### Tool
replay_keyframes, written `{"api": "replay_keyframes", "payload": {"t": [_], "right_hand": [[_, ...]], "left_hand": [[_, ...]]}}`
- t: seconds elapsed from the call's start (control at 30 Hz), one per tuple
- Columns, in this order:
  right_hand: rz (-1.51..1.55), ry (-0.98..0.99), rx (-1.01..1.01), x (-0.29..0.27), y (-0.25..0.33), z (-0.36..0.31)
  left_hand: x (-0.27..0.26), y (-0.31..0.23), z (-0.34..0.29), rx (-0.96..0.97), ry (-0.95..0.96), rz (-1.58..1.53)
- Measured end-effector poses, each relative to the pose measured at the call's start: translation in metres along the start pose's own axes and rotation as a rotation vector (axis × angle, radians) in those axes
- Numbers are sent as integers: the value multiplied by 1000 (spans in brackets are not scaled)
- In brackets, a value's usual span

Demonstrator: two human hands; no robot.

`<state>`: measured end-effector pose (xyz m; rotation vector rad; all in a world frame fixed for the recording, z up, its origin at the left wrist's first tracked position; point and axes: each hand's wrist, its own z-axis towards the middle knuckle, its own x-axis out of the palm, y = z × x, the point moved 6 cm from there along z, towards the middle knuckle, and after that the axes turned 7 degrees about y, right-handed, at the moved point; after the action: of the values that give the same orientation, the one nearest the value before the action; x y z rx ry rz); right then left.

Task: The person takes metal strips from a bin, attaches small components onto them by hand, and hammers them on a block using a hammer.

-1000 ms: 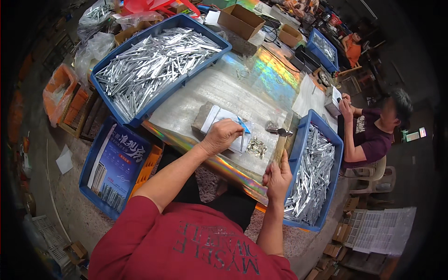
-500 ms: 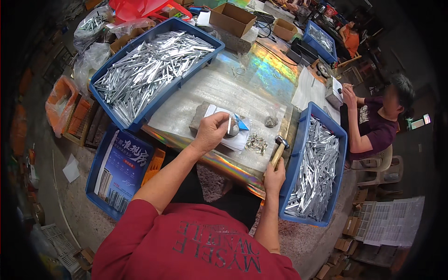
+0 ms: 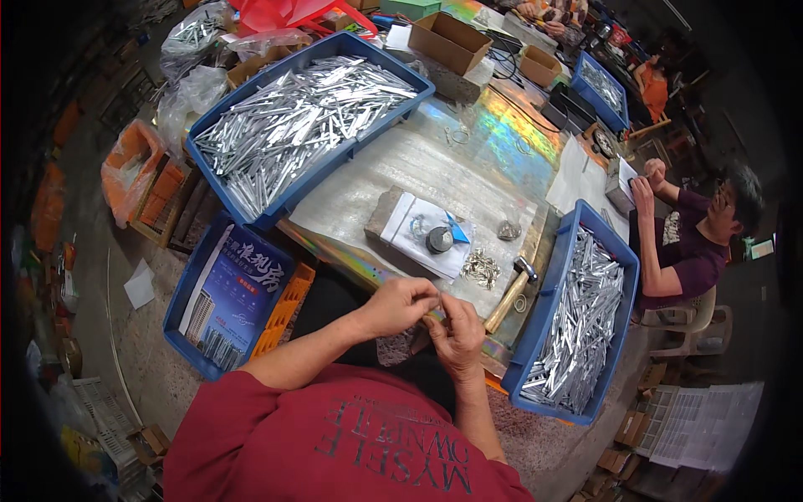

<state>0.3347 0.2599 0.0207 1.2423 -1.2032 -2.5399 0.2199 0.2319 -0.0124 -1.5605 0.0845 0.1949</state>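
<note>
My left hand (image 3: pixel 398 307) and my right hand (image 3: pixel 457 338) meet just off the table's near edge, fingertips pinched close together. Whatever lies between them is too small to make out. A hammer (image 3: pixel 505 303) with a wooden handle rests on the table, beyond my right hand. Ahead of my hands a stone block (image 3: pixel 381 211) carries white paper (image 3: pixel 407 219). On the paper sit a dark round metal piece (image 3: pixel 439 240) and a blue pointed scrap (image 3: pixel 456 228). A heap of small metal pins (image 3: pixel 480 269) lies beside it.
Blue bins of silvery metal strips stand at the left (image 3: pixel 305 125) and right (image 3: pixel 575 322). Below the left one, another blue bin (image 3: pixel 198 366) holds a printed poster sheet. A small clear bag (image 3: pixel 508 229) lies on the table. A person (image 3: pixel 682 243) sits working at the right.
My right hand has let go of the hammer, now lying on the table. My left hand has drawn back from the block with the metal strip to meet my right hand.
</note>
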Motion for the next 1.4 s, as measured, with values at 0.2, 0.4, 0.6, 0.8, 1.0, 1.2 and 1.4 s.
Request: {"api": "replay_keyframes", "payload": {"t": [0.2,0.4,0.6,0.8,1.0,1.2,1.4], "right_hand": [[-102,-95,-108,0,9,-2],[130,-147,177,2,-9,-10],[839,-169,531,13,-19,-7],[971,-6,613,30,-13,-1],[1017,7,654,30,-22,-15],[878,27,623,35,-23,-17],[868,0,658,35,-40,-31]], "left_hand": [[3,-5,-8,160,15,196],[2,-2,-15,263,-10,223],[-11,-18,-24,419,-51,398],[-53,-10,-34,319,-316,501],[-131,18,-17,38,-606,817],[-143,45,4,-215,-539,1046],[-139,39,-2,-172,-574,1013]]}}
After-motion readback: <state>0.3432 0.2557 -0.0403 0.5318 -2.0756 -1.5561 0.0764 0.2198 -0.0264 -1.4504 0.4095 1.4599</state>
